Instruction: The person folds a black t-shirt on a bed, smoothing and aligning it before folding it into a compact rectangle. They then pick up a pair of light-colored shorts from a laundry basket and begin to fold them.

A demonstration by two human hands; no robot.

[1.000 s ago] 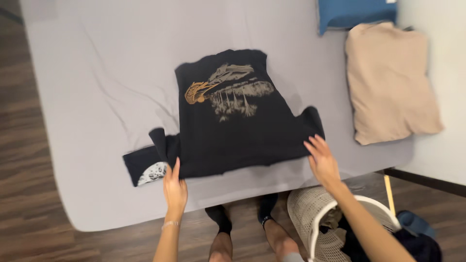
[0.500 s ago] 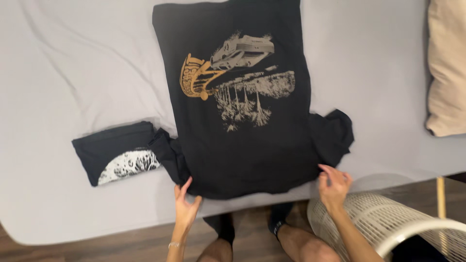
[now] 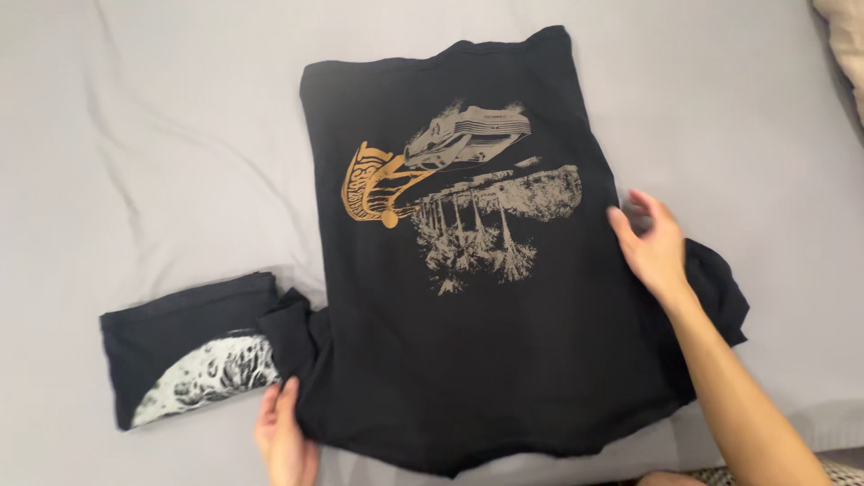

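Black T-shirt (image 3: 486,306) lies spread flat, print side up, on the bed (image 3: 180,135), which is covered by a grey sheet; the hem points away from the person and the collar end sits at the near edge. It looks light, soft and limp, likely to wrinkle and slide over the sheet, so the edges and sleeves seem the best places to take hold. A gold and pale grey graphic (image 3: 459,198) fills its middle. To the left, touching the shirt's left sleeve, lies a folded dark garment (image 3: 180,346) with a white pattern. A beige pillow (image 3: 846,36) shows at the far right corner. The right hand (image 3: 652,243) rests on the shirt's right edge just above the right sleeve, its fingers (image 3: 641,209) loosely spread and flat, pinching nothing. The left hand (image 3: 283,436) lies at the shirt's near left corner, fingers (image 3: 279,400) together against the cloth edge; whether they grip it I cannot tell.
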